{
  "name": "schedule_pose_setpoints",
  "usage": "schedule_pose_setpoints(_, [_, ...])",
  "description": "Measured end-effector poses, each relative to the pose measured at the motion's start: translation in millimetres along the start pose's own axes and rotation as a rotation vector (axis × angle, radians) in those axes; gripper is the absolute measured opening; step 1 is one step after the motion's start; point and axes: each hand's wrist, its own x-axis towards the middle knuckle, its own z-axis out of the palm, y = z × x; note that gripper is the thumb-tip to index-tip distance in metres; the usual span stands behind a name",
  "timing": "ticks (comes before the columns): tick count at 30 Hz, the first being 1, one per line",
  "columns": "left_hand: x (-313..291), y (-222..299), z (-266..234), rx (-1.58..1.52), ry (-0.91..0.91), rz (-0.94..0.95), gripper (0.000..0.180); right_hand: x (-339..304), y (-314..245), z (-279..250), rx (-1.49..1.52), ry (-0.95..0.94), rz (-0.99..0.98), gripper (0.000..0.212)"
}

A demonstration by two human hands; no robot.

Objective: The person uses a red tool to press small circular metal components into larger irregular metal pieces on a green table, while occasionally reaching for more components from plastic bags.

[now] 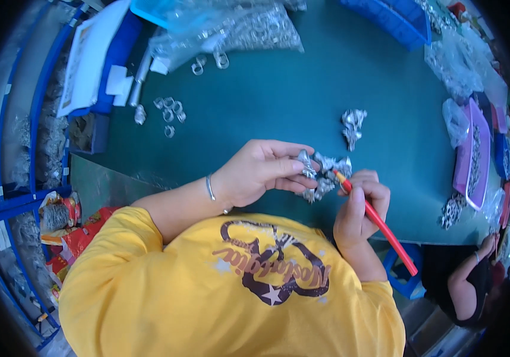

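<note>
Two hands of mine meet over the green surface (391,77), near its near edge and right of its middle. Thumb and fingers of my left hand (267,169) are pinched together on a small silver piece (306,163). My right hand (359,211) is closed around a slim red tool (385,232), pencil-like, its pale pointed end aimed at the silver cluster (326,185) just beside my left fingertips. I cannot tell whether the point touches metal, nor whether that cluster lies on the surface or partly in my fingers.

As I judge it, I am midway through handling this one piece. A separate silver clump (353,126) lies farther from the near edge, untouched by either hand; whether it is finished or waiting, I can't tell. Toward the left edge, loose ring-shaped pieces (169,113) lie apart from my hands, and a clear bag (264,30) near the far left corner holds many more, so plenty seems left if those belong to this work.
</note>
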Motion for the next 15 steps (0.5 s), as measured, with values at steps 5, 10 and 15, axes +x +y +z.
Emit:
schedule_pose_setpoints(5, [6,83,14,0.746,0.027,1.212,0.037,0,-4,2,0.026,0.023,0.034,0.005])
schedule_pose_setpoints(10, [41,234,19,0.879,0.458,1.990,0.019,-1,-4,4,0.026,0.043,0.027,0.005])
schedule_pose_setpoints(15, [58,295,6,1.636,0.703,1.520,0.025,-1,-6,-2,0.021,0.058,0.009,0.005])
